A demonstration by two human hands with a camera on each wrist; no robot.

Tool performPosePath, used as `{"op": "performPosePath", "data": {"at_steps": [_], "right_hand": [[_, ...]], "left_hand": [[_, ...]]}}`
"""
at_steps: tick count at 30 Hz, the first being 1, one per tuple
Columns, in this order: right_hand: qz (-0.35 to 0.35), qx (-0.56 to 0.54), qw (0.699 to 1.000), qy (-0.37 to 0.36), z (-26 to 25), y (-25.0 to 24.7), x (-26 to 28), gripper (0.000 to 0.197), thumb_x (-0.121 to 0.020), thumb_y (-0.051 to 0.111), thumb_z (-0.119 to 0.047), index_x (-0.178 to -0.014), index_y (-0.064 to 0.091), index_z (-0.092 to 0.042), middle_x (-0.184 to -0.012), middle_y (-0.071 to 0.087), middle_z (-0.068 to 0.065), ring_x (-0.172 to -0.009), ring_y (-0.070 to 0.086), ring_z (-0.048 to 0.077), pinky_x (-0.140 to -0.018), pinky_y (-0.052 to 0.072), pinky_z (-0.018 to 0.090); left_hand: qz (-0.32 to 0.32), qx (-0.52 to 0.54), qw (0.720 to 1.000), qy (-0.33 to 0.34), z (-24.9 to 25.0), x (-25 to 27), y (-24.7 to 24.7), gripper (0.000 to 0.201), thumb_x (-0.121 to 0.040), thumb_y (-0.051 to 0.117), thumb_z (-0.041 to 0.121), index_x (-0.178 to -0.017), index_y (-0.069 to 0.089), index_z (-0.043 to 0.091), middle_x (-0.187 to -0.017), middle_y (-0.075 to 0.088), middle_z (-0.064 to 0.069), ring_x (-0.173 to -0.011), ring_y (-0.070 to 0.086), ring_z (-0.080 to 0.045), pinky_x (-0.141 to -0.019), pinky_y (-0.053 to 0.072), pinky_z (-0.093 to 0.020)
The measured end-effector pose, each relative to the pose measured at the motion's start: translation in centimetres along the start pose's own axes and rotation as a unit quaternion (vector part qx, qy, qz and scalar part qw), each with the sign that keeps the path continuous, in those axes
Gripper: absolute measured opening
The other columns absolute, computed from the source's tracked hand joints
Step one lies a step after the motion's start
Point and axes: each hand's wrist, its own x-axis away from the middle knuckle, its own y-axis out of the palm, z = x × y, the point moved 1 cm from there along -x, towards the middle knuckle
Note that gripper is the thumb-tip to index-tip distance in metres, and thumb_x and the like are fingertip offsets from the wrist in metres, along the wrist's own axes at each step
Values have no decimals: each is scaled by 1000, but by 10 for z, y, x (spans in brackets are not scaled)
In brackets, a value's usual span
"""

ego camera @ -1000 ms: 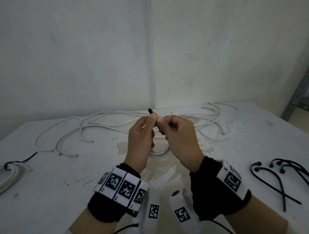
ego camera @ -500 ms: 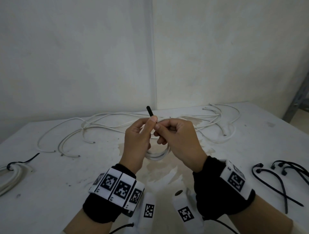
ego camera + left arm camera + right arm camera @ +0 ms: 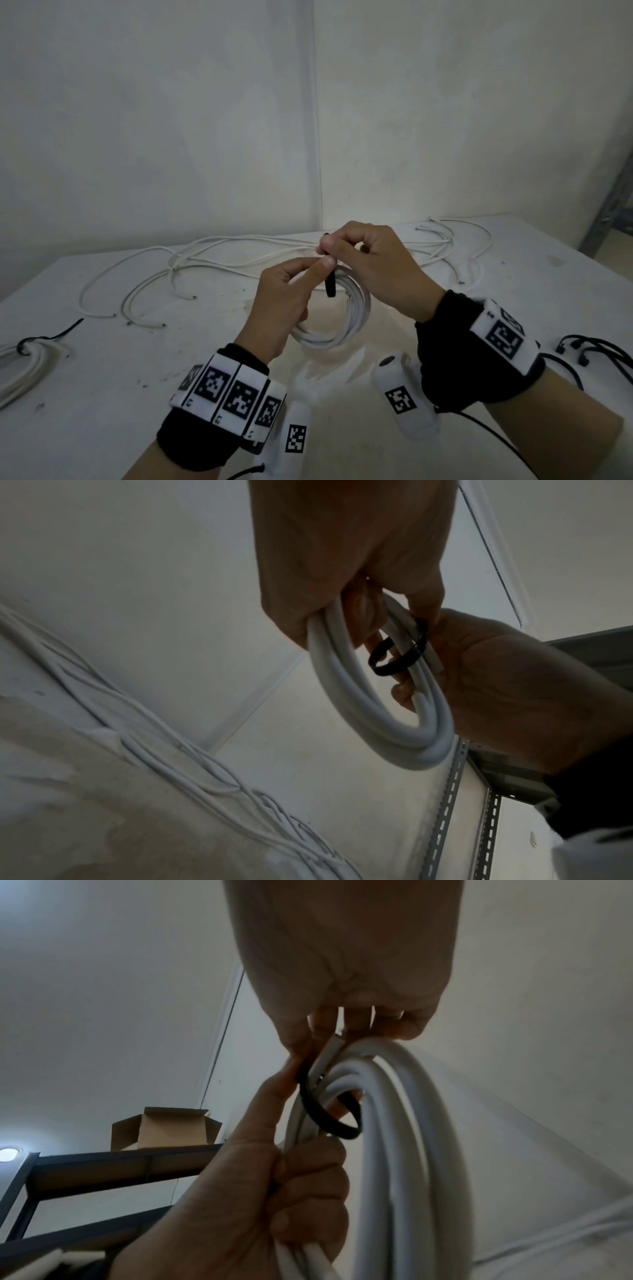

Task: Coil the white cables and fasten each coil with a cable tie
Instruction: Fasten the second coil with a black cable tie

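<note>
A coil of white cable (image 3: pixel 346 322) hangs above the table between both hands. My left hand (image 3: pixel 322 265) grips the coil's strands in its curled fingers, and its thumb and forefinger press on the black cable tie (image 3: pixel 330 287). My right hand (image 3: pixel 327 244) sits just above and pinches the tie's upper end. In the left wrist view the tie (image 3: pixel 399 658) forms a loose loop round the coil (image 3: pixel 377 723) strands. The right wrist view shows the same loop (image 3: pixel 329 1118) beside the coil (image 3: pixel 411 1150), with a cut cable end sticking out by the fingers.
Several loose white cables (image 3: pixel 239 253) sprawl across the back of the white table (image 3: pixel 102 394). A tied coil (image 3: pixel 30 356) lies at the left edge. Spare black ties (image 3: pixel 589 349) lie at the right. A metal shelf (image 3: pixel 103 1167) carries a cardboard box (image 3: pixel 164 1129).
My right hand has risen above the left and now pinches the tie's top end. The tie's other end now pokes out below my left fingers, and more of the coil shows.
</note>
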Motion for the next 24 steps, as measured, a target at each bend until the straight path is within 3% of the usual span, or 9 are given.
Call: {"op": "performPosePath", "data": {"at_steps": [5, 10, 14, 17, 20, 22, 24], "right_hand": [[13, 28, 999, -20, -3, -1, -5, 23, -92, 54, -18, -72, 63, -14, -65, 61, -5, -65, 56, 7, -64, 46, 21], [76, -16, 997, -20, -11, -7, -10, 25, -94, 50, -12, -70, 58, -11, -56, 54, -2, -45, 52, -1, -50, 41, 9], [68, -42, 997, -12, -14, -8, -10, 22, -93, 51, -13, -74, 59, -8, -61, 55, 2, -47, 51, -1, -51, 39, 8], [13, 1, 1000, -3, -9, -6, -6, 25, -89, 58, -19, -71, 59, -2, -65, 55, 12, -56, 46, 5, -57, 38, 16], [19, 30, 999, -22, -8, -5, -4, 30, -89, 59, -17, -71, 54, 7, -72, 58, 30, -60, 46, 23, -59, 39, 31], [45, 55, 997, -43, -14, -6, -4, 29, -90, 57, -16, -68, 52, 2, -68, 59, 26, -58, 49, 25, -58, 41, 34], [69, 64, 994, -54, -18, -9, -6, 29, -91, 55, -16, -63, 48, -9, -58, 58, 13, -51, 50, 11, -55, 43, 30]], "left_hand": [[1, 7, 1000, -14, 2, 2, 3, 18, -86, 58, 25, -76, 69, 15, -33, 33, 10, -32, 22, -4, -37, 22, -14], [2, 4, 1000, -9, 7, 3, 9, 18, -86, 60, 23, -75, 67, 11, -33, 39, 13, -30, 24, -4, -36, 23, -14], [4, -2, 1000, 2, 9, 6, 11, 17, -86, 60, 22, -73, 67, 15, -33, 42, 13, -30, 26, -4, -36, 24, -15], [13, 11, 1000, 2, 8, 7, 9, 15, -86, 60, 22, -74, 68, 18, -34, 44, 12, -31, 25, -4, -36, 24, -16], [9, 6, 1000, 12, 10, 7, 9, 15, -86, 60, 20, -75, 68, 17, -35, 45, 13, -31, 28, -4, -36, 25, -15], [1, -1, 1000, 22, 12, 7, 11, 16, -86, 60, 18, -73, 67, 16, -36, 47, 14, -30, 33, -2, -37, 27, -13], [-5, 0, 999, 35, 14, 7, 13, 16, -85, 61, 15, -70, 67, 14, -40, 53, 14, -33, 41, 2, -39, 30, -8]]}}
